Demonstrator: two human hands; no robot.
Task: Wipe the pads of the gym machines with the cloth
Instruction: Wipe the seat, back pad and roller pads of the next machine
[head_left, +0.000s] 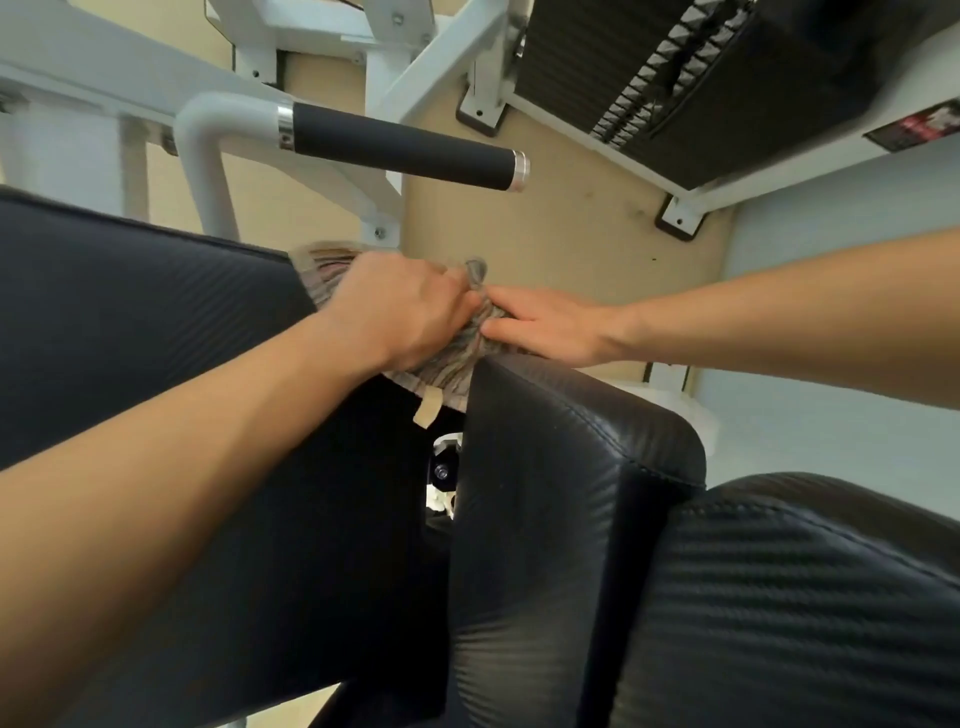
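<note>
A striped grey-brown cloth (457, 358) lies bunched at the far end of the gap between two black pads. My left hand (400, 306) presses down on the cloth, its fingers closed over the fabric. My right hand (550, 325) reaches in from the right and pinches the cloth's edge with its fingertips. The large black pad (156, 332) fills the left side under my left forearm. A narrower black pad (561, 467) stands just right of the cloth. A third, textured black pad (789, 613) sits at the lower right.
A white machine frame (208, 150) with a black foam handle (400, 148) crosses above the hands. A black weight stack (649, 78) in a white frame is at the top right. Tan floor (571, 234) lies beyond the pads, pale blue floor (831, 208) to the right.
</note>
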